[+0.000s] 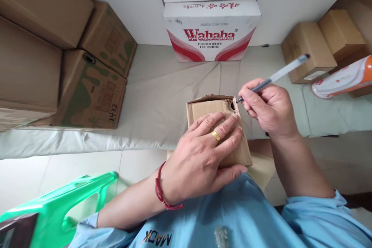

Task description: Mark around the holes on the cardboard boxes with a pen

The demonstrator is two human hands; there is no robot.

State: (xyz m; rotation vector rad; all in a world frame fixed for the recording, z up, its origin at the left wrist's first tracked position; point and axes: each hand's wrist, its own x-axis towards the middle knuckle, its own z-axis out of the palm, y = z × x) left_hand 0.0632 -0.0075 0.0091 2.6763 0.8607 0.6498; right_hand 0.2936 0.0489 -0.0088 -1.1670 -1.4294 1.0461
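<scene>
A small brown cardboard box [203, 107] lies at the front edge of the cloth-covered table, close to my body. Across its top face my left hand [207, 151] rests flat, fingers stretched out, with a gold ring and a red cord bracelet at the wrist. Near the box's far right corner is a torn hole with dark marks around it. My right hand [266, 104] pinches a pen [271, 79] with a clear barrel. The pen's tip is at the right edge of that hole; whether it touches the cardboard is hard to tell.
A white and red Wahaha water carton [212, 33] stands at the back against white boxes. Brown cartons [95, 89] with green print are stacked left. Small brown boxes [309, 52] and a white-orange bottle-like container [343, 79] lie right. A green plastic stool [66, 201] stands lower left.
</scene>
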